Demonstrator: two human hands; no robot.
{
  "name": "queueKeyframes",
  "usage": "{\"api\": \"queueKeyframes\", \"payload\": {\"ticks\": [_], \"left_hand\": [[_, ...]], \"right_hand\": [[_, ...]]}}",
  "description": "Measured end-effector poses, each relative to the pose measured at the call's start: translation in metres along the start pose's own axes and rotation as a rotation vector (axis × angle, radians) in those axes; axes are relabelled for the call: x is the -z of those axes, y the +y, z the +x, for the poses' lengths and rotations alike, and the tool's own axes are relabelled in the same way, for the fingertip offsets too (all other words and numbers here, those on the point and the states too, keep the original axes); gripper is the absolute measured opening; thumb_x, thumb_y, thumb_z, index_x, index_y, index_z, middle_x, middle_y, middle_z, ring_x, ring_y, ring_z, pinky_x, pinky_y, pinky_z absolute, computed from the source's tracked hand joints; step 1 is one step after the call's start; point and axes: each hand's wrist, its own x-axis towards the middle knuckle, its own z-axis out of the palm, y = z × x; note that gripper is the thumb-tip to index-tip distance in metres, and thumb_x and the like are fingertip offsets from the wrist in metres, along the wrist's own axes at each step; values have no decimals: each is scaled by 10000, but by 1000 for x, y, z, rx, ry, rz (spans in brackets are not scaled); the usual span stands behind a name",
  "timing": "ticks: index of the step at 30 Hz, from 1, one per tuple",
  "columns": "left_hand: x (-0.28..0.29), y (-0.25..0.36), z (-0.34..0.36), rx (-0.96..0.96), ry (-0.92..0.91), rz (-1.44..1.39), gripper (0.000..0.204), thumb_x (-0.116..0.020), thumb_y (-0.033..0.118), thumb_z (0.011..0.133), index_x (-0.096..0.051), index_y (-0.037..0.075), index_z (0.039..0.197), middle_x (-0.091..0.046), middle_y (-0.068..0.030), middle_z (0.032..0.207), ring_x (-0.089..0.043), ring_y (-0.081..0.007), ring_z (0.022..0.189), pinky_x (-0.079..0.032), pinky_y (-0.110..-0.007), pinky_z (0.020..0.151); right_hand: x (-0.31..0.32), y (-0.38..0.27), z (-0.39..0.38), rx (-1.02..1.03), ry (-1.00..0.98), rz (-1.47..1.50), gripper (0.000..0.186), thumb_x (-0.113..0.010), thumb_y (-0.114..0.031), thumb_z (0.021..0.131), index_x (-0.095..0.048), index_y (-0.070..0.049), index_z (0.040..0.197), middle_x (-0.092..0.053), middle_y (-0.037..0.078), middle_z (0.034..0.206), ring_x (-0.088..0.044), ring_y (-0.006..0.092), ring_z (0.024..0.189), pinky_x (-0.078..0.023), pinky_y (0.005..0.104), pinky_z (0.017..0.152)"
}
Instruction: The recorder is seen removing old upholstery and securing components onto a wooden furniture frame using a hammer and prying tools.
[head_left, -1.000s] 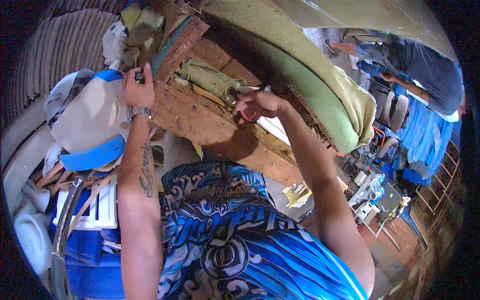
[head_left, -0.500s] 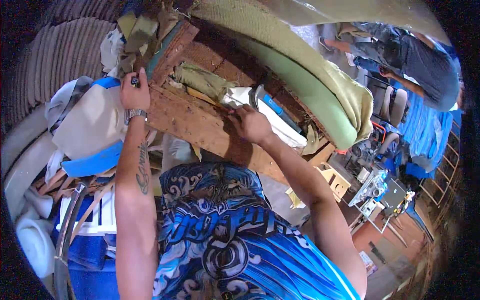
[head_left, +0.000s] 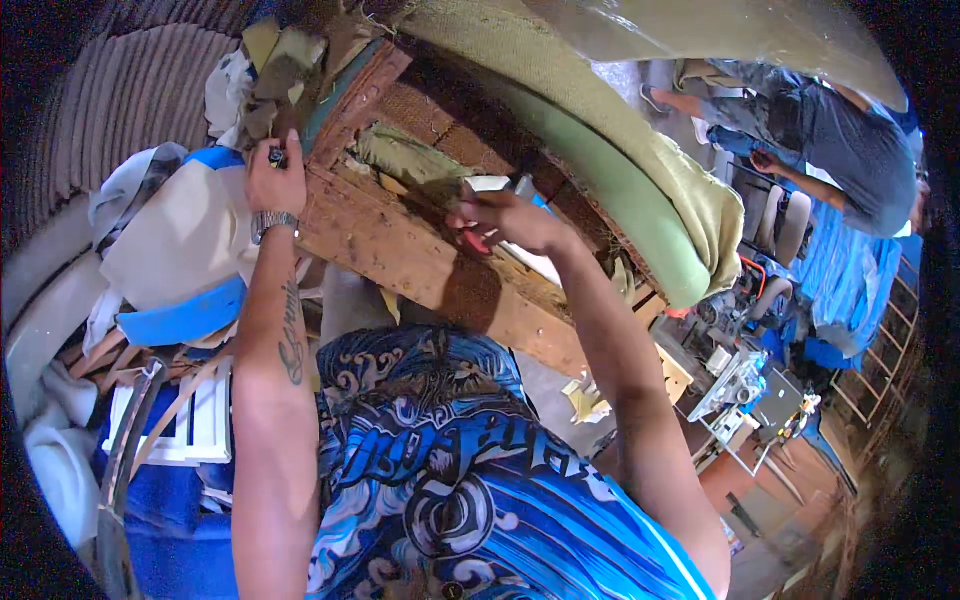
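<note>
My left hand (head_left: 276, 180) grips the left edge of a stripped wooden furniture frame (head_left: 420, 280). My right hand (head_left: 505, 218) is closed on a red-handled tool (head_left: 476, 242) over the frame's inner rail, with the tool's tip hidden. Beyond it lie a torn olive pad (head_left: 400, 152), brown webbing and a white strip (head_left: 545, 265). A long green padded rail (head_left: 600, 160) with loose tan burlap (head_left: 680, 190) runs along the far side. Beside my left hand are torn foam and cloth scraps (head_left: 280, 70).
At left are a beige cushion (head_left: 175, 235), blue padding and white slatted pieces (head_left: 180, 440). At upper right a person in a grey shirt (head_left: 850, 160) bends beside blue plastic sheeting (head_left: 835, 280). Equipment (head_left: 750, 400) and a metal ladder-like rack (head_left: 880, 360) stand at the right.
My right hand dipped and shifted left, then rose again, with the red tool showing once more. My left hand stays on the frame. The person at right has moved slightly.
</note>
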Motion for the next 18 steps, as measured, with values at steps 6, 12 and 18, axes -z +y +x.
{"api": "queueKeyframes", "payload": {"ticks": [6, 12, 18], "left_hand": [[3, 3, 0, 16, -26, -32, 430, -591, 484, 814, -633, 70, 926, -653, -172, 910, -614, -355, 880, -482, -429, 759], [3, 3, 0, 53, -44, -45, 406, -611, 459, 807, -637, 66, 907, -647, -163, 915, -614, -358, 850, -484, -429, 747], [-2, -2, 1, -8, 15, -98, 371, -631, 429, 803, -632, 67, 885, -637, -159, 907, -607, -358, 851, -481, -438, 739]], "right_hand": [[22, -19, 54, -360, -146, -198, 394, -494, -420, 918, -612, -47, 966, -633, 96, 778, -633, 192, 724, -522, 361, 581], [31, -41, 74, -221, -334, -754, 382, -489, -383, 924, -594, -19, 876, -618, 78, 699, -610, 166, 646, -481, 354, 495], [42, -17, 84, -389, -185, -242, 373, -530, -377, 902, -599, -53, 728, -590, 74, 627, -584, 196, 559, -464, 349, 521]]}}
